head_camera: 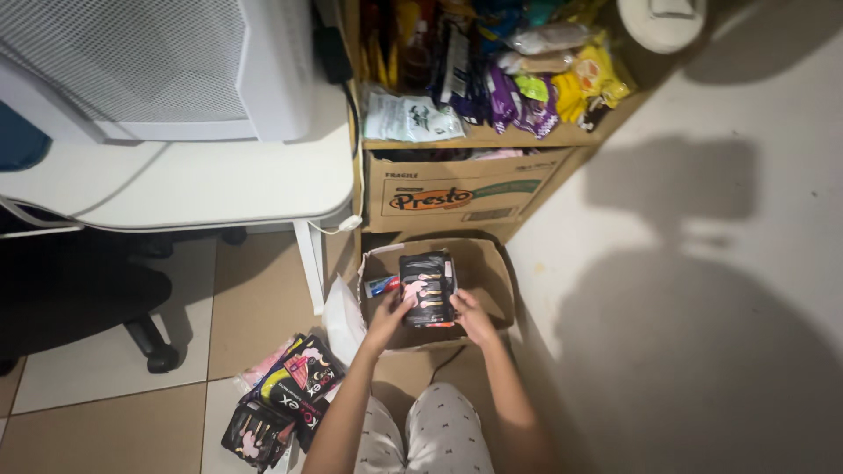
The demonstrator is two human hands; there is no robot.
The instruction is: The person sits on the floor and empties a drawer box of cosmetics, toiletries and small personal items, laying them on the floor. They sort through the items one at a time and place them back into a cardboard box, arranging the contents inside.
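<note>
Both my hands hold a stack of black flat packets [428, 288] over an open brown cardboard box [493, 274] on the floor. My left hand [391, 314] grips the stack's lower left edge. My right hand [471, 314] grips its lower right corner. A small blue and red packet [379, 284] lies inside the box at the left. My knees in pale patterned trousers [439, 430] are below the box.
More black and pink packets [283, 399] lie piled on the tiled floor at the left. A larger printed cardboard box [457, 193] stands behind, under a shelf of snack bags [518, 79]. A white desk [193, 180] and a black chair base [149, 338] are at left.
</note>
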